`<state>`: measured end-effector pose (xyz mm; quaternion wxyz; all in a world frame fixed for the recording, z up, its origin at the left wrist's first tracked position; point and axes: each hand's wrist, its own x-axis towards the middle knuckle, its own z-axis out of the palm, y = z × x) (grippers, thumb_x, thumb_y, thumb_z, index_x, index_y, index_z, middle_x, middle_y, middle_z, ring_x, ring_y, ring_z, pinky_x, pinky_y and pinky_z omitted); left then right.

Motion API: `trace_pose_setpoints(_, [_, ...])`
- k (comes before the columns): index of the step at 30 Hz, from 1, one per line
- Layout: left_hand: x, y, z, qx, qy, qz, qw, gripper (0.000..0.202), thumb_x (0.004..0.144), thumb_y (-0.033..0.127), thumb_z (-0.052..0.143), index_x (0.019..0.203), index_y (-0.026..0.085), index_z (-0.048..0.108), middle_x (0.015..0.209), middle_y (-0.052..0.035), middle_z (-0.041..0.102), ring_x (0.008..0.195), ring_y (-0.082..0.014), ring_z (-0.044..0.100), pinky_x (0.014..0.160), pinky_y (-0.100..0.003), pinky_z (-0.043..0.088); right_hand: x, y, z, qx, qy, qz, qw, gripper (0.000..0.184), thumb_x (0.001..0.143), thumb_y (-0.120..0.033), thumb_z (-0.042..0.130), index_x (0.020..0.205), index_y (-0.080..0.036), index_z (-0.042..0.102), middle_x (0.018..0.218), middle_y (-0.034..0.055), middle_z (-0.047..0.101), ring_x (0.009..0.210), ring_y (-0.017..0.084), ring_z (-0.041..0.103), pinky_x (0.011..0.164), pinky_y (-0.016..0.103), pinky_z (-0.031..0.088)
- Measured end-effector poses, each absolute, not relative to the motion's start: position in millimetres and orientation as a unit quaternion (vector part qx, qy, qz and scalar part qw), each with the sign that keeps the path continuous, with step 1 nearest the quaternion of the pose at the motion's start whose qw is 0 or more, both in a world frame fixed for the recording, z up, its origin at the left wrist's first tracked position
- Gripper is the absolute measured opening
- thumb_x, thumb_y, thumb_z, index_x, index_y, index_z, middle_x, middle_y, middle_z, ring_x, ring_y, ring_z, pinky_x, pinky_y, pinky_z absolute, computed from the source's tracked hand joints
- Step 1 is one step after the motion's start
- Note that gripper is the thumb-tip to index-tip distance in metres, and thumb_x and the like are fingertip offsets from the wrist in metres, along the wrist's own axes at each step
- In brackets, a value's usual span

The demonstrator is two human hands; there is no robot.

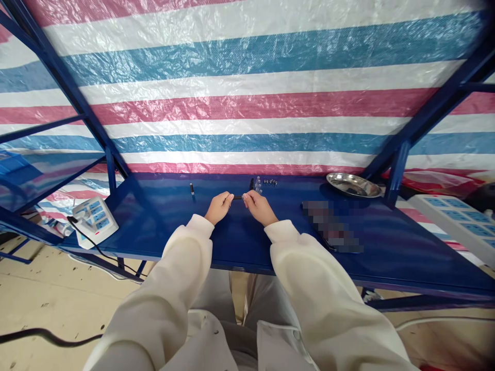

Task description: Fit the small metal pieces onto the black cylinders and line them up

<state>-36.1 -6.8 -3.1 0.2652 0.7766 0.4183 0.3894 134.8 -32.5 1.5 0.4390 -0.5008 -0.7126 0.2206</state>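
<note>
A thin black stick (pixel 237 197), too small to tell its exact kind, runs level between my two hands above the blue table. My left hand (pixel 220 206) is closed, pinching its left end. With fingers also closed, my right hand (pixel 260 206) grips the right end. Just behind my right hand stand small black pieces (pixel 251 184) and clear tube-like pieces (pixel 258 182). Several small shiny metal pieces (pixel 270 182) lie to their right. A small cylinder with a dark top and a silver lower part (pixel 192 188) stands upright to the left of my left hand.
The blue table (pixel 247 252) carries a shiny metal plate (pixel 353 185) at the back right and a blurred-out dark flat object (pixel 331 226). A white power strip (pixel 95 221) with a black cable is at the left, another white strip (pixel 458 221) at the right. Striped sheeting hangs behind.
</note>
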Motion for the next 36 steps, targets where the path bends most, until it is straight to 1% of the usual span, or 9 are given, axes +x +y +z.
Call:
trace_pose_setpoints(9, [-35, -3, -4, 0.69, 0.43, 0.404, 0.419, 0.051, 0.088, 0.054, 0.035, 0.053, 0.018, 0.043, 0.051, 0.0021, 0.049, 0.051, -0.0101, 0.05, 0.061, -0.025, 0.041, 136, -32, 1, -0.494, -0.718, 0.217, 0.44, 0.025, 0.088, -0.04, 0.036, 0.073, -0.022, 0.044, 0.063, -0.0013, 0.053, 0.058, 0.013, 0.049, 0.063, 0.025, 0.04])
trace_pose_setpoints(14, [-36, -4, 0, 0.659, 0.444, 0.434, 0.425, 0.053, 0.087, 0.054, 0.039, 0.049, 0.018, 0.04, 0.047, 0.0021, 0.048, 0.046, -0.0087, 0.048, 0.057, -0.024, 0.039, 137, -27, -6, -0.457, -0.716, 0.255, 0.461, 0.017, 0.085, -0.036, 0.042, 0.087, -0.021, 0.047, 0.071, -0.0006, 0.056, 0.058, 0.012, 0.051, 0.061, 0.025, 0.042])
trace_pose_setpoints(18, [-37, -3, 0, 0.646, 0.437, 0.447, 0.438, 0.054, 0.085, 0.055, 0.042, 0.047, 0.018, 0.039, 0.047, 0.0016, 0.049, 0.045, -0.0081, 0.047, 0.055, -0.024, 0.04, 137, -23, -13, -0.449, -0.723, 0.272, 0.449, 0.026, 0.083, -0.038, 0.047, 0.101, -0.02, 0.052, 0.083, 0.0019, 0.06, 0.052, 0.01, 0.048, 0.059, 0.027, 0.044])
trace_pose_setpoints(21, [-38, -3, 0, 0.654, 0.441, 0.441, 0.428, 0.056, 0.085, 0.056, 0.042, 0.046, 0.016, 0.046, 0.047, 0.0003, 0.051, 0.047, -0.0084, 0.049, 0.056, -0.024, 0.041, 138, -23, -15, -0.462, -0.735, 0.251, 0.428, 0.027, 0.083, -0.038, 0.048, 0.1, -0.019, 0.058, 0.081, 0.0028, 0.062, 0.056, 0.012, 0.052, 0.063, 0.028, 0.045])
trace_pose_setpoints(24, [-38, -4, 0, 0.668, 0.439, 0.439, 0.41, 0.053, 0.084, 0.057, 0.044, 0.055, 0.014, 0.058, 0.052, -0.0011, 0.056, 0.048, -0.0085, 0.05, 0.054, -0.023, 0.042, 139, -23, -15, -0.476, -0.744, 0.228, 0.409, 0.024, 0.083, -0.035, 0.048, 0.096, -0.019, 0.061, 0.075, 0.0024, 0.063, 0.06, 0.014, 0.054, 0.064, 0.028, 0.044])
trace_pose_setpoints(27, [-37, -6, 1, 0.683, 0.415, 0.436, 0.413, 0.044, 0.079, 0.055, 0.053, 0.08, 0.013, 0.067, 0.063, -0.0017, 0.062, 0.051, -0.0085, 0.052, 0.053, -0.023, 0.044, 139, -24, -14, -0.488, -0.749, 0.21, 0.395, 0.023, 0.084, -0.034, 0.048, 0.095, -0.019, 0.061, 0.07, 0.0014, 0.062, 0.058, 0.013, 0.053, 0.061, 0.026, 0.042])
trace_pose_setpoints(29, [-36, -7, 2, 0.688, 0.4, 0.429, 0.428, 0.043, 0.073, 0.051, 0.062, 0.094, 0.014, 0.067, 0.07, -0.0021, 0.065, 0.053, -0.0088, 0.054, 0.054, -0.023, 0.046, 139, -24, -13, -0.494, -0.753, 0.201, 0.386, 0.023, 0.084, -0.034, 0.049, 0.095, -0.019, 0.062, 0.068, 0.0008, 0.061, 0.058, 0.013, 0.052, 0.059, 0.025, 0.041])
trace_pose_setpoints(32, [-36, -6, 2, 0.69, 0.394, 0.432, 0.427, 0.041, 0.069, 0.047, 0.067, 0.092, 0.013, 0.068, 0.072, -0.0027, 0.066, 0.054, -0.0088, 0.054, 0.056, -0.023, 0.047, 140, -23, -12, -0.504, -0.762, 0.191, 0.36, 0.021, 0.082, -0.033, 0.052, 0.091, -0.019, 0.064, 0.066, 0.0003, 0.06, 0.058, 0.013, 0.052, 0.058, 0.024, 0.04])
trace_pose_setpoints(36, [-38, -4, 2, 0.665, 0.415, 0.467, 0.41, 0.039, 0.07, 0.049, 0.065, 0.084, 0.013, 0.069, 0.068, -0.0023, 0.064, 0.054, -0.0092, 0.053, 0.054, -0.023, 0.046, 147, -23, -9, -0.539, -0.778, 0.17, 0.274, 0.011, 0.077, -0.026, 0.058, 0.079, -0.018, 0.066, 0.067, 0.0012, 0.061, 0.061, 0.013, 0.054, 0.059, 0.024, 0.039])
